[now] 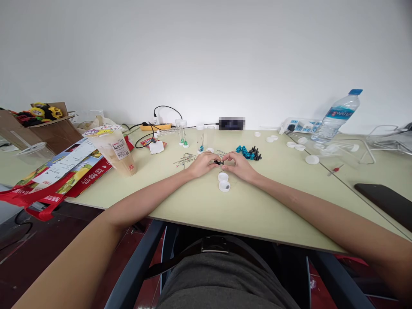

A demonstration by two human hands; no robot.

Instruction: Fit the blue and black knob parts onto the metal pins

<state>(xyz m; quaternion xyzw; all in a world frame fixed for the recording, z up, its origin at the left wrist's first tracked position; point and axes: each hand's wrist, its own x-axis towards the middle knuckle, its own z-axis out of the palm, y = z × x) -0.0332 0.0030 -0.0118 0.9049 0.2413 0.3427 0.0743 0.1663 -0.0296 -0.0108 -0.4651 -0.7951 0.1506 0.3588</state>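
Near the middle of the table my left hand (pixel 202 164) pinches a small black part (pixel 218 162) in its fingertips. From the other side my right hand (pixel 240 166) has its fingers closed at the right end of this same part; any smaller piece in them is too small to make out. Just below the hands are two white round caps, an upper cap (pixel 223 177) and a lower cap (pixel 224 186) with tiny dark bits inside. Beyond my right hand lie a pile of teal pieces (pixel 245 152) and a pile of black pieces (pixel 256 153). Thin metal pins (pixel 185 160) lie scattered left of my left hand.
Clear tubes (pixel 182 133) with green-ended rods stand behind the pins. A drink cup (pixel 120 152) stands at the left by a red bag (pixel 86 180) and a cardboard box (pixel 56 133). Rightward are white caps (pixel 312 159), a water bottle (pixel 336 116), a power strip (pixel 301 125) and a phone (pixel 386 201).
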